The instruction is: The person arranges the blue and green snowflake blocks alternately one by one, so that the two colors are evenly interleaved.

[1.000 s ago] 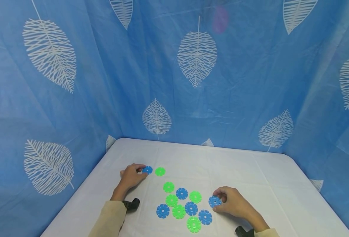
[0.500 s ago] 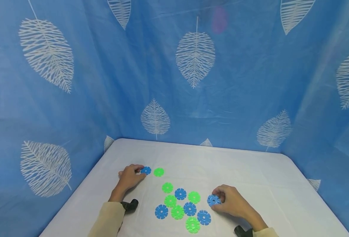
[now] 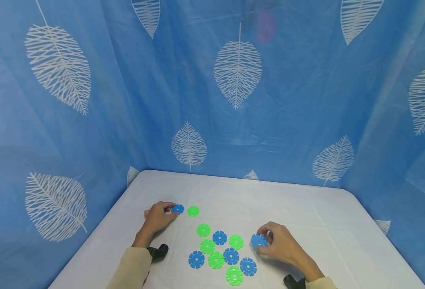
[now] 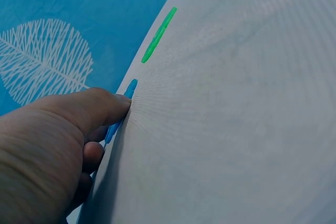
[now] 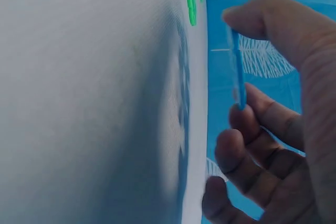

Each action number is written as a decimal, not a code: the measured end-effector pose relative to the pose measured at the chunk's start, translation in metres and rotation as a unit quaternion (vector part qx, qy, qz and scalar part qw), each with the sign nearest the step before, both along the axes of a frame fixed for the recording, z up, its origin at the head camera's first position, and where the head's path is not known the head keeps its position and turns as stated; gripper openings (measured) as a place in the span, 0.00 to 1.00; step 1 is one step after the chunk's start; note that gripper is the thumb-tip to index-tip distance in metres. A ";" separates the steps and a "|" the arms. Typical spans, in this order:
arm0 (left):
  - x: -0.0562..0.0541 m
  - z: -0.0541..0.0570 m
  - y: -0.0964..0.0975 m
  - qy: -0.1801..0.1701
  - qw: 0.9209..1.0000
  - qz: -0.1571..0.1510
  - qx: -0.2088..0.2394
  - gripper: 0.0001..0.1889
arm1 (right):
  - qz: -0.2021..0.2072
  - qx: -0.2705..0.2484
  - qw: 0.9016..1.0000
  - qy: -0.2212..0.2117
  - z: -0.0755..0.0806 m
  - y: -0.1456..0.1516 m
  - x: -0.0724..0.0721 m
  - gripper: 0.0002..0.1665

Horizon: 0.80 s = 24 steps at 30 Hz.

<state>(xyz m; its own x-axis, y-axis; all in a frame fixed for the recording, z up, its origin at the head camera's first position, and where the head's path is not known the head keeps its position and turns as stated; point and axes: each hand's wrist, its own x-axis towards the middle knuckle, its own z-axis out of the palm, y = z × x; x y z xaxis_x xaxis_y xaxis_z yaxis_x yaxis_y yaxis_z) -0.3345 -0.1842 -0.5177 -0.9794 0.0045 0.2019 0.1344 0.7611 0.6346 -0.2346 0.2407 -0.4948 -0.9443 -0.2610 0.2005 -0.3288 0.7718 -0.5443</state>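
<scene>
In the head view my left hand [image 3: 158,216] is at the far left of the table, with a blue notched interlocking disc [image 3: 177,209] between thumb and fingers. The left wrist view shows the thumb on the near edge of this disc [image 4: 132,88], low by the white tabletop. My right hand [image 3: 280,242] pinches another blue interlocking disc [image 3: 258,241] by its edges, right of the group. Seen edge-on in the right wrist view, this disc [image 5: 239,69] is raised off the table between thumb and fingertip. The other fingers are loosely curled.
A green disc [image 3: 193,211] lies just right of the left hand's disc. Several green discs [image 3: 216,260] and blue discs [image 3: 197,259] lie flat, close together, between my forearms. The white table [image 3: 299,204] ends at a blue leaf-print curtain [image 3: 212,100].
My right hand has lifted its blue disc and shifted slightly away from me. The left hand stays in place on its disc. The head view has shifted a little.
</scene>
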 end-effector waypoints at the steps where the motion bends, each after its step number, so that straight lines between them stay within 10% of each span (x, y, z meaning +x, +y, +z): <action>1: 0.000 0.000 0.000 -0.001 1.000 -0.001 0.001 0.19 | -0.008 0.006 1.000 0.009 0.001 -0.001 0.000 0.23; 24: -0.001 -0.002 0.000 0.004 1.000 -0.002 -0.001 0.20 | -0.045 -0.017 0.988 0.147 0.018 -0.048 -0.037 0.22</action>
<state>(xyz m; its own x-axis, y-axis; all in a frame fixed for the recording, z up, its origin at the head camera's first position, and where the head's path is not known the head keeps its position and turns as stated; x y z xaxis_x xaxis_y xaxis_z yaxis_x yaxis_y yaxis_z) -0.3359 -0.1845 -0.5199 -0.9776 0.0085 0.2102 0.1424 0.7621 0.6316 -0.2719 0.1930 -0.4772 -0.8632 -0.1681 0.4761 -0.4078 0.7880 -0.4612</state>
